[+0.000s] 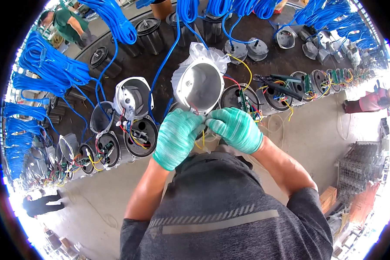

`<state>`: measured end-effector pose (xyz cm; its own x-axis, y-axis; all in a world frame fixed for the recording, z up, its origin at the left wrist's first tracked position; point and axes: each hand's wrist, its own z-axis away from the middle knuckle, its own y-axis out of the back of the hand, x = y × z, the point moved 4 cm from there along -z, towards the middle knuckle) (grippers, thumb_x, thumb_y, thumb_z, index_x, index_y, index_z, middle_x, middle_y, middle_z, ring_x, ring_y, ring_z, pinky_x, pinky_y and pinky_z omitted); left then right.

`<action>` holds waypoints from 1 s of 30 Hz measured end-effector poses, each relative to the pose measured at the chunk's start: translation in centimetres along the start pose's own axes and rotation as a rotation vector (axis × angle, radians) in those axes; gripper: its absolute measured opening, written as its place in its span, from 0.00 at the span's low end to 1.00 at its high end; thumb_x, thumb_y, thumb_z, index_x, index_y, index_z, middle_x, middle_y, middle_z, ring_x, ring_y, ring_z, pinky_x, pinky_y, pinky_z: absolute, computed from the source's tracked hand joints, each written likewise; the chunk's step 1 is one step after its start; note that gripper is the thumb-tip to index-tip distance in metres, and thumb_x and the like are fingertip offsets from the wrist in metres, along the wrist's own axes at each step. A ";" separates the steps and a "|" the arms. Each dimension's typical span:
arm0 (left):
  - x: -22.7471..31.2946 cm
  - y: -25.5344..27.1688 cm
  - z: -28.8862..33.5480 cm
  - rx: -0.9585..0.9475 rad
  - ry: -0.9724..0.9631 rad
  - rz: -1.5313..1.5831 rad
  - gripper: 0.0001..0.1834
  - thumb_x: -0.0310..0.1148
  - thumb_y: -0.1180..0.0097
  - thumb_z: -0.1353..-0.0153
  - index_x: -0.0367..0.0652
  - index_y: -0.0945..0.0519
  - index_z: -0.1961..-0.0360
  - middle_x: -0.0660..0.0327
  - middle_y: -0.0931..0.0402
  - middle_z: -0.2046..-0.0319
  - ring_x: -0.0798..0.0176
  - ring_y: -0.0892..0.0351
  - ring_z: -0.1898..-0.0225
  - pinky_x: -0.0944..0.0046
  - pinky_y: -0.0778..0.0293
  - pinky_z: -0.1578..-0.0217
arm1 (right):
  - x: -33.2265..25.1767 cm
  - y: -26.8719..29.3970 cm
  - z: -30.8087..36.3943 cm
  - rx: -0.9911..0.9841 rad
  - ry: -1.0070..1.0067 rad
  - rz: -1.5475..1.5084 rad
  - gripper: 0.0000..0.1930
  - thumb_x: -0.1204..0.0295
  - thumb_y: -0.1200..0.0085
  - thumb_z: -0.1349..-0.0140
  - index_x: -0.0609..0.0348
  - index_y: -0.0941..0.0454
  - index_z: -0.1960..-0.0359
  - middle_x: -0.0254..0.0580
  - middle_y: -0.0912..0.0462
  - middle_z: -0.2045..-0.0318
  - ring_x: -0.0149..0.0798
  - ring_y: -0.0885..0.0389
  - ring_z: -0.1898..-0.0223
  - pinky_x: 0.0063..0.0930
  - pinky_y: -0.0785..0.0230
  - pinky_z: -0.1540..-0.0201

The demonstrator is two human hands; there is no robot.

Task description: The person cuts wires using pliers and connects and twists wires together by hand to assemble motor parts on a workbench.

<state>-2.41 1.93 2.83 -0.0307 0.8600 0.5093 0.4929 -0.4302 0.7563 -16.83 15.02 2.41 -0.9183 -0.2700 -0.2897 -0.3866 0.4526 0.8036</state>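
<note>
A pale metal cup-shaped housing (203, 86) stands with its open mouth toward me, clear plastic wrap (210, 55) bunched behind it. Thin reddish wires (193, 107) come over its near rim to my fingertips. My left hand (176, 138), in a green knitted glove, is closed with its fingertips pinched on these wires. Against it, my right hand (237, 130), gloved alike, is closed with thumb and forefinger pressed together; what lies between them is hidden. Below the fingers hangs a yellow wire (203, 139). An opened round housing with a green circuit board (243, 102) sits just right of my hands.
Similar housings (136, 97) with loose wires line the curved bench edge on both sides. Black-handled pliers (286, 82) lie across one at right. Coiled blue cables (52, 60) and dark motor cylinders (149, 37) fill the back and left. Other people (69, 26) are farther off.
</note>
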 end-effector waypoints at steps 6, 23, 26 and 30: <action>0.6 -0.1 -0.2 -0.061 0.029 -0.070 0.16 0.29 0.28 0.44 0.42 0.11 0.53 0.57 0.14 0.63 0.49 0.19 0.60 0.48 0.25 0.56 | 0.2 -0.4 0.2 -0.070 -0.625 -0.500 0.12 0.67 0.38 0.28 0.61 0.17 0.50 0.58 0.13 0.65 0.60 0.11 0.65 0.48 0.21 0.62; 0.7 0.3 -1.1 -0.052 0.178 0.006 0.13 0.31 0.25 0.44 0.46 0.11 0.57 0.60 0.14 0.64 0.48 0.20 0.63 0.50 0.25 0.59 | 29.6 -13.6 -13.8 -1.070 -0.043 0.218 0.20 0.72 0.38 0.40 0.50 0.10 0.45 0.51 0.09 0.48 0.56 0.11 0.47 0.46 0.19 0.44; 0.8 0.4 -0.8 -0.044 0.134 -0.008 0.13 0.32 0.25 0.43 0.45 0.10 0.56 0.60 0.13 0.63 0.48 0.19 0.62 0.50 0.24 0.59 | 29.4 -18.3 -13.7 -1.152 -0.036 0.362 0.18 0.71 0.36 0.42 0.50 0.08 0.48 0.50 0.09 0.50 0.56 0.10 0.48 0.47 0.19 0.44; 0.5 0.1 -0.5 -0.105 0.194 0.016 0.13 0.33 0.26 0.40 0.46 0.10 0.54 0.59 0.12 0.60 0.49 0.17 0.57 0.51 0.23 0.51 | 25.9 -17.0 -15.6 -1.097 0.025 0.355 0.16 0.70 0.32 0.46 0.52 0.07 0.54 0.50 0.08 0.52 0.56 0.10 0.50 0.46 0.18 0.46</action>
<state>-2.80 2.20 3.42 -0.1952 0.7885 0.5833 0.4019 -0.4782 0.7809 -32.71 -12.88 -10.65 -0.9538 -0.2973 0.0437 0.1868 -0.4726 0.8613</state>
